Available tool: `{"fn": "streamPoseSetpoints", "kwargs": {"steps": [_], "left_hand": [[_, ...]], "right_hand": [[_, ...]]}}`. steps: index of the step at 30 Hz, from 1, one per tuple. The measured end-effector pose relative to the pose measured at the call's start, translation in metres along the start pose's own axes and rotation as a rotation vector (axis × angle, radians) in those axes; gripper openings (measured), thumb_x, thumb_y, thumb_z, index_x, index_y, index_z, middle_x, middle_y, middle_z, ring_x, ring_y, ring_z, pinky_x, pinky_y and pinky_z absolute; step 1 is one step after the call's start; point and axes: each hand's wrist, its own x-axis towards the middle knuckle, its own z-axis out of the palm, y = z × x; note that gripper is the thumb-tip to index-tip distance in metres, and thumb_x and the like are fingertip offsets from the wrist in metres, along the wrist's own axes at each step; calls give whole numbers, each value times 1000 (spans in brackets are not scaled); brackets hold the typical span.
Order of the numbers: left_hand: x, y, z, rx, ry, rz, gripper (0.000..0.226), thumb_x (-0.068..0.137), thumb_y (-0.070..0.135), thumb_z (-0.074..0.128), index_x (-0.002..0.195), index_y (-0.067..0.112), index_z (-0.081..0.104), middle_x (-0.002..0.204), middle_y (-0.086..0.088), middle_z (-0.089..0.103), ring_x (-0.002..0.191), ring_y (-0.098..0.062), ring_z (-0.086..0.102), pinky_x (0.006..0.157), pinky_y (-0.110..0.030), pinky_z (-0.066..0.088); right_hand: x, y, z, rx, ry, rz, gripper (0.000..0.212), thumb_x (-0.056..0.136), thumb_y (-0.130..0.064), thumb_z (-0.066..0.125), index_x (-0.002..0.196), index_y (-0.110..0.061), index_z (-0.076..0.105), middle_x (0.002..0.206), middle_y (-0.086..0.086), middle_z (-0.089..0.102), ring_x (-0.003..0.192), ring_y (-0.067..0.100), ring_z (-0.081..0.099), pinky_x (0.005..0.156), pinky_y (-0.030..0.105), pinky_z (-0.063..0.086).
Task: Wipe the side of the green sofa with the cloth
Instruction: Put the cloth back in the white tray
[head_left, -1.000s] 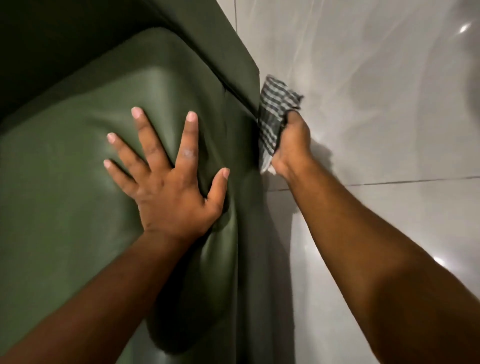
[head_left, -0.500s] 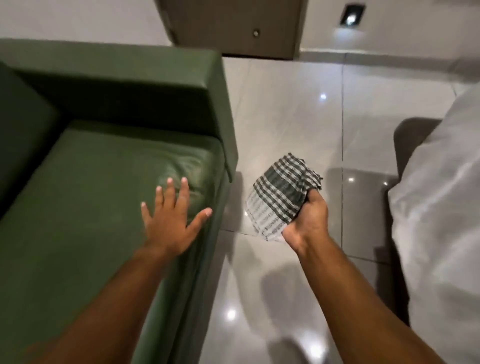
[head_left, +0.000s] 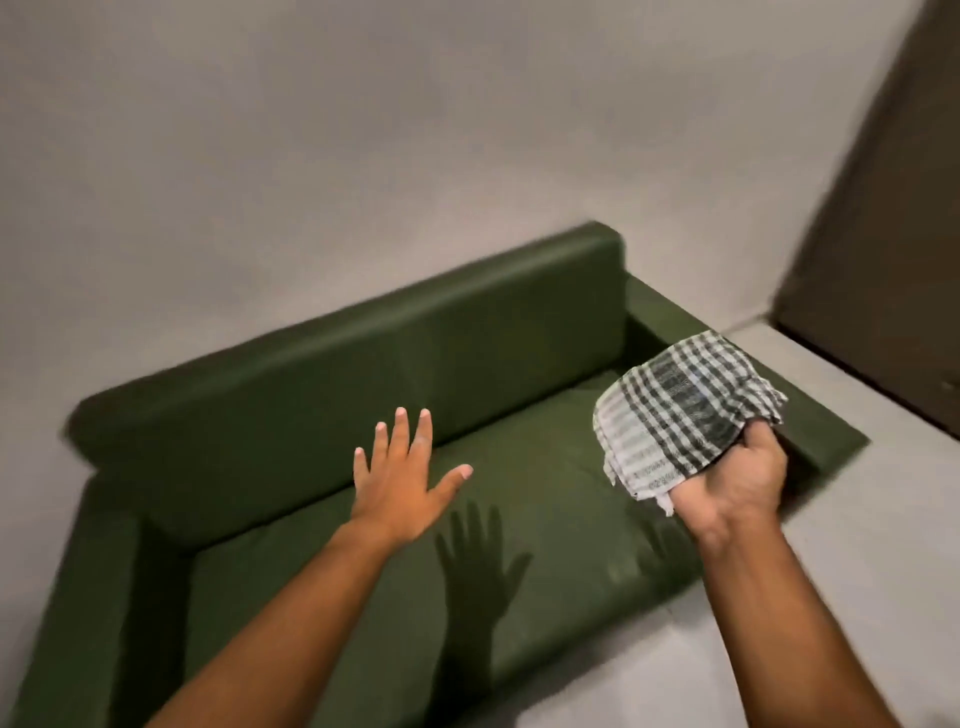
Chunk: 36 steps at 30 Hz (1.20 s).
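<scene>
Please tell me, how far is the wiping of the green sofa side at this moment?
Done: nothing in this picture shows that the side was wiped. In hand: the right hand holds the checked cloth bunched in its grip, raised in the air above the right end of the green sofa, touching no surface. The left hand is open, fingers spread, above the seat. Left: bring the cloth to the sofa's side and wipe it.

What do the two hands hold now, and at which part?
The right hand grips the bunched green-and-white checked cloth at its lower edge. The left hand is open and holds nothing.
</scene>
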Motion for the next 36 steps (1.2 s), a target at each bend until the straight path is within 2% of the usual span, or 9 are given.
{"fn": "streamPoseSetpoints", "kwargs": {"steps": [4,8,11,16,21,25,29,33,36], "left_hand": [[-49,-86,-68,-34,166,-298,93,88,79,30,159,28,-2,168,-4,-8,155,-30,-5,122,-58,5],[-155,-153,-112,-177,392,-545,86,93,66,45,160,24,10,169,-5,2,155,-26,5,125,-49,10],[-261,-191,-130,-174,549,-774,82,93,58,53,158,18,21,167,-10,11,154,-26,13,126,-44,13],[-429,-219,-128,-75,613,-1168,86,92,63,50,158,18,19,167,-12,13,154,-32,13,124,-47,15],[-565,-226,-104,-45,613,-1454,87,92,68,44,159,20,15,167,-11,10,154,-33,10,123,-50,16],[-640,-249,-81,-62,590,-1588,87,92,70,40,159,22,11,168,-8,6,155,-32,7,124,-49,13],[-691,-286,-54,-98,504,-1628,88,91,73,35,159,26,7,169,-7,1,155,-31,4,125,-49,9],[-722,-325,-25,-121,454,-1643,86,91,75,31,159,27,9,169,-5,2,155,-29,3,124,-48,9],[-733,-352,0,-149,405,-1658,87,91,75,30,159,26,9,169,-7,1,155,-30,2,124,-48,8]], "right_hand": [[-3,59,97,-122,-259,184,40,91,-38,40,107,-19,72,122,5,70,113,24,65,95,44,53],[-39,133,167,-262,-474,428,44,95,-40,36,118,-18,66,125,6,68,116,27,63,98,49,48],[-91,192,199,-359,-652,605,45,95,-40,37,123,-16,62,127,8,67,117,29,62,100,50,47],[-201,277,221,-411,-819,854,45,96,-33,36,129,-10,57,130,14,63,118,33,61,106,54,41],[-325,354,212,-560,-965,1088,44,96,-36,38,124,-11,61,125,14,67,115,33,63,104,55,44],[-420,414,191,-681,-1060,1226,45,96,-38,37,121,-11,63,123,15,67,114,36,63,102,57,45],[-497,479,163,-805,-1101,1310,48,95,-38,36,125,-9,60,129,18,63,118,36,60,105,56,43],[-549,540,132,-940,-1106,1372,47,95,-38,36,98,-13,75,113,15,72,105,32,68,89,49,53],[-573,585,105,-1073,-1085,1404,47,95,-42,36,102,-13,73,113,16,72,104,33,67,84,48,52]]}}
